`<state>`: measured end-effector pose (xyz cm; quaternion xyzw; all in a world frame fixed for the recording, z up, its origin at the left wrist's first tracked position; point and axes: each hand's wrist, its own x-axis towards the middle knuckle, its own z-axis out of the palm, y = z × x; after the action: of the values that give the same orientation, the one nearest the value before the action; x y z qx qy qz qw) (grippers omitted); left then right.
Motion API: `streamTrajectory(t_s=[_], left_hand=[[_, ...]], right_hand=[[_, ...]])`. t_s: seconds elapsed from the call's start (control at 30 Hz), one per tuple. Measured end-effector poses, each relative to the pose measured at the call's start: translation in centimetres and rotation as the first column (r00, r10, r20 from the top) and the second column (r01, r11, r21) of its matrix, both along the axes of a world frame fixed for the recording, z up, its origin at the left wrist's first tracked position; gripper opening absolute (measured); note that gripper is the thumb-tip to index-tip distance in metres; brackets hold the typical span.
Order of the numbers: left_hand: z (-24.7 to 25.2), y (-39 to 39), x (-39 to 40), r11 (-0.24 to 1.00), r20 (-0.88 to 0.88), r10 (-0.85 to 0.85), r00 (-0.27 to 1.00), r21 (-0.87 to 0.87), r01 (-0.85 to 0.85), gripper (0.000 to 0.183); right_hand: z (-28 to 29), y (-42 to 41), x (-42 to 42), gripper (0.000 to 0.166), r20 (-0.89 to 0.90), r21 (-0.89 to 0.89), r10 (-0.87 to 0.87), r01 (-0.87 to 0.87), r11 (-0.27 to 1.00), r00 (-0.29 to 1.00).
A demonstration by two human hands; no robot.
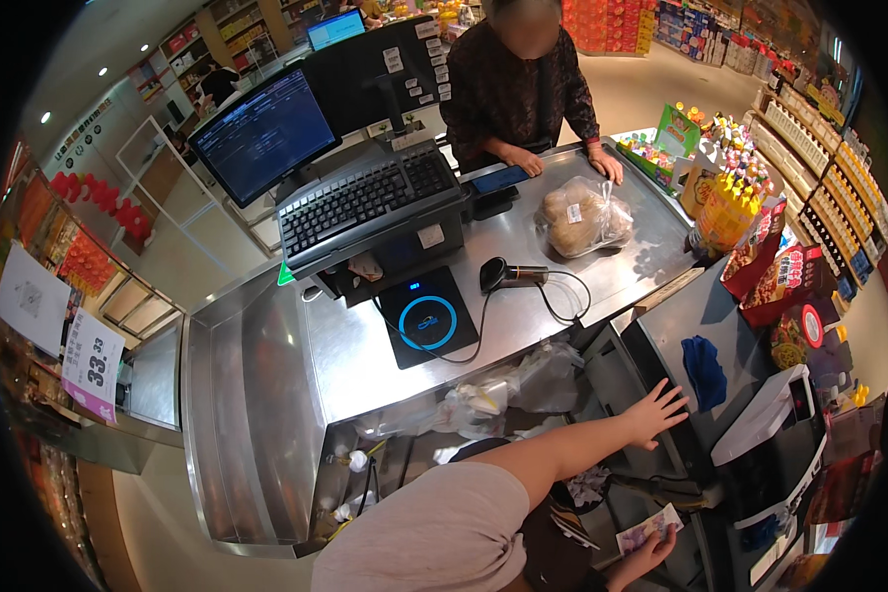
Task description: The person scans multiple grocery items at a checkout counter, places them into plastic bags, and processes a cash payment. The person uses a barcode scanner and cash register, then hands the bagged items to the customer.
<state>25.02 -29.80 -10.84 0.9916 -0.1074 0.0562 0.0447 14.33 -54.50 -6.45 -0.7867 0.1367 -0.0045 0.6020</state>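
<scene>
My left hand (653,416), fingers spread with nothing in them, is at the front of the dark metal drawer unit (640,362) on the right. Lower down, my right hand (647,556) grips a banknote (647,529) between thumb and fingers. A blue cloth (704,373) lies on top of the unit, just beyond my left hand. On the metal counter (355,377) are a handheld barcode scanner (514,274) with a black cable and a black square pad with a blue ring (428,323). Farther back sits a knotted clear plastic bag of round brown items (584,217).
Across the counter a person (518,96) rests both hands near the bag and a phone (499,178). A keyboard (366,200) and monitor (265,133) stand at the left. Plastic bags (547,377) fill the space under the counter. A white-topped printer-like device (766,414) and snack packs (784,277) line the right.
</scene>
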Motion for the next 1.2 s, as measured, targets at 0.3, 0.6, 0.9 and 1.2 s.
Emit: streamTrajectory(t_s=[0.3, 0.6, 0.9, 1.2], left_hand=[[0.3, 3.4, -0.5, 0.967, 0.317, 0.025, 0.948, -0.247, 0.057, 0.067], [-0.3, 37.1, -19.1, -0.153, -0.007, 0.726, -0.688, -0.977, -0.152, 0.034], [-3.9, 46.7, -24.8, -0.184, -0.294, 0.900, -0.321, -0.926, 0.330, 0.035], [-3.3, 45.4, -23.4, -0.140, -0.346, 0.877, -0.333, -0.848, 0.511, 0.026]], right_hand=[[0.7, 3.7, 1.3, 0.035, 0.096, -0.068, 0.197, -0.191, 0.979, 0.976], [0.9, 2.7, 0.9, 0.037, -0.063, 0.030, 0.121, -0.120, 0.992, 0.991], [2.0, 6.8, 1.8, 0.036, -0.007, -0.154, 0.196, -0.194, 0.969, 0.981], [2.5, 9.2, 1.2, 0.036, 0.016, -0.160, 0.289, -0.283, 0.946, 0.957]])
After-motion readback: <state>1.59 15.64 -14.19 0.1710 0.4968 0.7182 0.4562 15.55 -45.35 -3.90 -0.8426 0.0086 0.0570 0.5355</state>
